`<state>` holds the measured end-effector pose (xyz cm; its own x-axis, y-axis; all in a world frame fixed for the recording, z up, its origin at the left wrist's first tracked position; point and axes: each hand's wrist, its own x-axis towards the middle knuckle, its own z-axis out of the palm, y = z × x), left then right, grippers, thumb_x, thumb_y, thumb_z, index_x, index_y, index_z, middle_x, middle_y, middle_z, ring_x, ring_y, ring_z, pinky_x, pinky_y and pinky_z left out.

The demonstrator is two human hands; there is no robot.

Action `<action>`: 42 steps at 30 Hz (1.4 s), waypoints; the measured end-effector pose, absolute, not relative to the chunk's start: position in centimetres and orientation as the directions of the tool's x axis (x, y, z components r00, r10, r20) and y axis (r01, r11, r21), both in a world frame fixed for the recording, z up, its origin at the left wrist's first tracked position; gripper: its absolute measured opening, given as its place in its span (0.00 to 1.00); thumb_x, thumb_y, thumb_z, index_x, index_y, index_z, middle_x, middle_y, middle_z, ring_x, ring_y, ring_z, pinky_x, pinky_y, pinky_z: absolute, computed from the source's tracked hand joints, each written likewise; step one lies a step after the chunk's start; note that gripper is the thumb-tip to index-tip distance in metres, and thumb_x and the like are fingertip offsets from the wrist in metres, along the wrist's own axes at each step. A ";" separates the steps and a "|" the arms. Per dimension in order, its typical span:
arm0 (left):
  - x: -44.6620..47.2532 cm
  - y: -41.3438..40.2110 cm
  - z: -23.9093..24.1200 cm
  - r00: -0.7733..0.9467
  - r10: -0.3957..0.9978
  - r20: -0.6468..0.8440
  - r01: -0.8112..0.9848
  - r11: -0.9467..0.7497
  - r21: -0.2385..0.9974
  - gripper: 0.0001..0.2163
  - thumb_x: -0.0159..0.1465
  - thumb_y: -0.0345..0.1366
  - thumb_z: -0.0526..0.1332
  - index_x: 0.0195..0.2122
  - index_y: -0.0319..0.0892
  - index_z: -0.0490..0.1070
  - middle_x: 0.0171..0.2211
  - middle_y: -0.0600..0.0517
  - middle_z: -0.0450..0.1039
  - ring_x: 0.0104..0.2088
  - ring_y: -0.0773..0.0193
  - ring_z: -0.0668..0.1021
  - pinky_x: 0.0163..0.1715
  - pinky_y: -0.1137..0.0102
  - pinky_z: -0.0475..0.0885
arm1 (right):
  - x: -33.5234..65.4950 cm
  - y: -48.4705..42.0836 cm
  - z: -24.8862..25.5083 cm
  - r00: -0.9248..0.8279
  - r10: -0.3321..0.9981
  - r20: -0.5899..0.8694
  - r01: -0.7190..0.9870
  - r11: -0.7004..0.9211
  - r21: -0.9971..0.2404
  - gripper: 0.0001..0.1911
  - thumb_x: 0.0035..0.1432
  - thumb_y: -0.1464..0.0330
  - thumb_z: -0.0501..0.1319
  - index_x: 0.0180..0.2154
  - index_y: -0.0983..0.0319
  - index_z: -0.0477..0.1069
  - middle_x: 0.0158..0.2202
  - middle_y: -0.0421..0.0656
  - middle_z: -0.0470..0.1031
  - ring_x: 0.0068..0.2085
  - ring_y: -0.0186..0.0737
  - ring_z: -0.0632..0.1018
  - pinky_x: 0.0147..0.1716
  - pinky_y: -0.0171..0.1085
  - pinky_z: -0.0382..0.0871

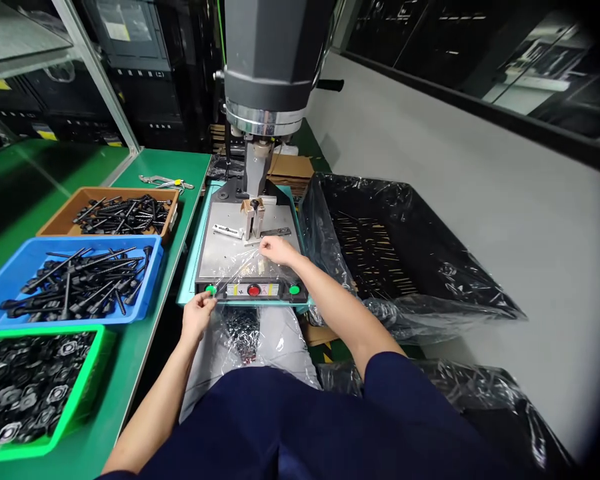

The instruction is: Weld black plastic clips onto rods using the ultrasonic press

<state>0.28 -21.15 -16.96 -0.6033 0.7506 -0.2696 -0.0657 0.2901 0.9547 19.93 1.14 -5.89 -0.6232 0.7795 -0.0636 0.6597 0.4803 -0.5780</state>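
Note:
Between my two hands stretches a clear plastic bag [236, 328], part of it hanging down over my lap. My left hand [199, 315] pinches one edge of it just below the green button [211, 290] at the left of the machine's front panel. The other edge is in the closed fingers of my right hand [279, 251], held over the metal plate [213, 250] of the bench press. Right behind those fingers stands a small metal fixture [253, 219], under the press head [260, 160]. Whether anything lies inside the bag I cannot make out.
On the green bench to the left are a brown bin [60, 217] and a blue bin [154, 267] of black rod-like parts, a green bin [93, 380] of black round parts, and pliers [165, 181]. A black plastic-lined bin [410, 220] with thin pieces stands right.

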 end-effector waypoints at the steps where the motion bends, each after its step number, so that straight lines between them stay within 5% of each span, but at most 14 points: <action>1: 0.2 -21.1 -16.2 -0.584 0.768 -0.263 -0.062 0.281 0.958 0.24 0.47 0.46 0.70 0.42 0.36 0.76 0.26 0.52 0.75 0.28 0.63 0.75 0.35 0.67 0.68 | 20.2 1.4 -5.2 -0.624 0.779 -0.058 0.629 0.457 -0.628 0.04 0.54 0.73 0.59 0.31 0.62 0.73 0.25 0.37 0.76 0.31 0.36 0.76 0.30 0.30 0.64; 6: -0.3 -18.6 -11.0 -0.469 0.872 -0.141 -0.104 0.105 0.989 0.12 0.46 0.40 0.72 0.28 0.41 0.74 0.34 0.48 0.78 0.41 0.57 0.79 0.43 0.66 0.69 | 21.4 3.1 -1.9 -0.570 0.821 0.037 0.499 0.382 -0.778 0.02 0.50 0.73 0.59 0.27 0.62 0.71 0.23 0.36 0.74 0.25 0.34 0.76 0.25 0.29 0.62; 9: -0.8 -15.7 -7.6 -0.328 0.928 -0.176 -0.296 0.076 0.952 0.16 0.44 0.38 0.74 0.30 0.41 0.69 0.38 0.47 0.79 0.43 0.56 0.80 0.41 0.67 0.70 | 21.7 4.4 -0.3 -0.529 0.847 0.058 0.457 0.342 -0.821 0.02 0.49 0.74 0.59 0.27 0.62 0.70 0.24 0.37 0.76 0.23 0.32 0.75 0.22 0.29 0.61; 13: -1.6 -11.4 -4.7 -0.250 0.933 -0.259 -0.380 0.152 0.912 0.23 0.45 0.45 0.74 0.38 0.41 0.70 0.37 0.45 0.79 0.34 0.60 0.81 0.31 0.72 0.71 | 21.3 6.6 0.9 -0.490 0.869 0.063 0.422 0.300 -0.856 0.05 0.48 0.77 0.59 0.29 0.62 0.70 0.23 0.36 0.75 0.20 0.31 0.72 0.22 0.28 0.62; 21: -1.5 -3.3 -2.7 -0.393 0.911 -0.127 -0.288 0.009 0.958 0.20 0.42 0.43 0.74 0.29 0.39 0.69 0.23 0.53 0.73 0.24 0.68 0.76 0.23 0.75 0.66 | 20.2 11.3 2.0 -0.410 0.910 0.067 0.454 0.267 -0.850 0.05 0.52 0.78 0.62 0.29 0.63 0.70 0.22 0.36 0.75 0.20 0.29 0.72 0.22 0.27 0.63; 31: -1.3 4.0 -1.5 -0.404 0.913 -0.055 -0.136 -0.001 0.991 0.16 0.44 0.43 0.71 0.26 0.39 0.68 0.21 0.53 0.72 0.18 0.71 0.70 0.19 0.75 0.57 | 21.6 15.9 1.7 -0.344 0.938 0.046 0.479 0.218 -0.851 0.08 0.60 0.72 0.63 0.27 0.65 0.69 0.25 0.40 0.77 0.18 0.26 0.70 0.15 0.24 0.56; 42: -1.0 5.8 -1.2 -0.401 0.916 -0.033 -0.021 0.027 0.999 0.15 0.46 0.43 0.70 0.24 0.40 0.67 0.20 0.53 0.70 0.16 0.71 0.67 0.17 0.74 0.56 | 21.7 18.6 -0.2 -0.351 0.935 0.046 0.591 0.259 -0.763 0.10 0.60 0.66 0.64 0.28 0.64 0.72 0.26 0.39 0.78 0.19 0.27 0.72 0.18 0.25 0.60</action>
<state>-1.05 5.76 -1.17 -0.4008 0.9156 -0.0329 -0.0208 0.0268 0.9994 21.75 18.59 -0.21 -0.3513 0.9351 0.0456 0.5914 0.2594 -0.7635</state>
